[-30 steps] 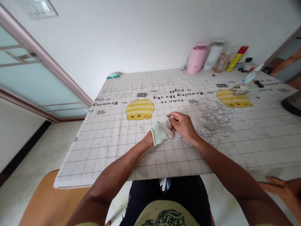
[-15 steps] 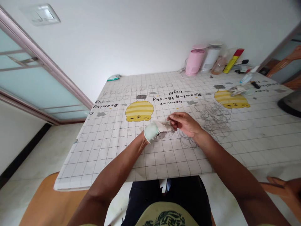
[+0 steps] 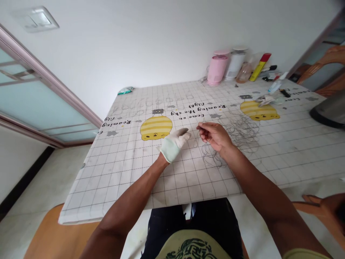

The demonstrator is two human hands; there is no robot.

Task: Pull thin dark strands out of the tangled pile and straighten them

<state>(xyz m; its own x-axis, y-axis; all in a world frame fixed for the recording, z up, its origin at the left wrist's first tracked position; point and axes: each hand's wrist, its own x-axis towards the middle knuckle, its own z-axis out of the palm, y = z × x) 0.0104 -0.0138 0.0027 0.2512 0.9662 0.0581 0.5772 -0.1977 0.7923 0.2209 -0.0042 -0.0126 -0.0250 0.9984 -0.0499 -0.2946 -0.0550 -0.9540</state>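
Observation:
A tangle of thin dark wire or thread [image 3: 241, 133] lies on the white checked tablecloth [image 3: 118, 158], right of centre. My left hand [image 3: 175, 142] wears a whitish glove with a pale green cuff; its thumb and fingers are apart, with nothing visible between them. Bare, my right hand [image 3: 212, 135] is beside the left edge of the tangle, its thumb and forefinger pinched together. Whatever lies in that pinch is too thin to make out. A small gap separates the two hands.
At the back right stand a pink device [image 3: 217, 69], a white device [image 3: 235, 64], bottles and a yellow-red tube [image 3: 260, 67]. A crumpled glove [image 3: 269, 100] lies near them. A metal vessel [image 3: 330, 112] is at the right edge. Chairs flank the table.
My left hand has moved away from my right, up and to the left, and its fingers have opened. My right hand has shifted slightly upward. The view has moved a little.

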